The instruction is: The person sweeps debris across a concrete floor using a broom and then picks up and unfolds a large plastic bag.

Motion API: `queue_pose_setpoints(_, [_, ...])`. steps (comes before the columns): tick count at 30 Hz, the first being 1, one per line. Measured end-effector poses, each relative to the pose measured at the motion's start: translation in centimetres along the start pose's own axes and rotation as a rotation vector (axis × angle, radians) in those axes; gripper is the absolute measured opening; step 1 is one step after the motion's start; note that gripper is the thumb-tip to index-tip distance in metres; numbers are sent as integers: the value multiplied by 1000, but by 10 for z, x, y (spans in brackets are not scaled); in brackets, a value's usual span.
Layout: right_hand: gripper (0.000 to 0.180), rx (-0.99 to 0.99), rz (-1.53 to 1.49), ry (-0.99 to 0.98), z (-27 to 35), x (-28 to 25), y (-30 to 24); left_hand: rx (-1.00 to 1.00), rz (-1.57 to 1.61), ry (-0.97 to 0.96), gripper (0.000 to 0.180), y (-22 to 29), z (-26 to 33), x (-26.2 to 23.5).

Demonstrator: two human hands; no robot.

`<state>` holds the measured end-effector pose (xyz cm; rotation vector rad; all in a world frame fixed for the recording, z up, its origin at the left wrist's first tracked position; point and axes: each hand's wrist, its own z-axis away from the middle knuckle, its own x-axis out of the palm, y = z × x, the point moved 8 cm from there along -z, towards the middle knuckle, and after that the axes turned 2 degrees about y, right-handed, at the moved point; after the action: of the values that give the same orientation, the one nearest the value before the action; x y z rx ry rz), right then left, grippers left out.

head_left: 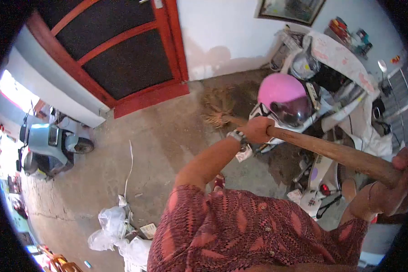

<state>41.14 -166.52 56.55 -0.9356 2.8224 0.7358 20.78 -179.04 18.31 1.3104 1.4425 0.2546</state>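
Both of my hands are closed around a long-handled broom (328, 147). My left hand (257, 130), with a watch (237, 137) on its wrist, grips the wooden handle low down, nearer the bristles. At the far right my right hand (396, 186) wraps the handle's upper end, partly lost in the dark rim. The fanned straw bristles (217, 109) reach the concrete floor (158, 136) near the wall, beside a dark damp-looking patch. Just beyond my left hand, a pink helmet (283, 95) with a dark visor rests on a white motor scooter (313, 174).
A red-framed door (127, 59) stands at the far left. A pale blue scooter (47, 143) is parked by the left opening. Clear plastic bags (111, 226) and a white strip (131, 163) lie on the floor. Covered clutter (344, 59) crowds the right wall.
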Motion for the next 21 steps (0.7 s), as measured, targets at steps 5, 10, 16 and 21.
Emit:
queue_pose_setpoints(5, [21, 76, -393, -486, 38, 125, -57, -275, 261, -87, 12, -149, -13, 35])
queue_pose_setpoints(10, [16, 288, -220, -793, 34, 193, -98, -115, 501, -4, 10, -250, 5, 96])
queue_pose_setpoints(16, [29, 449, -182, -316, 43, 150, 116, -190, 125, 15, 31, -119, 36, -68])
queue_pose_setpoints(21, [30, 1042, -721, -322, 84, 285, 145, -441, 180, 13, 32, -140, 163, -147])
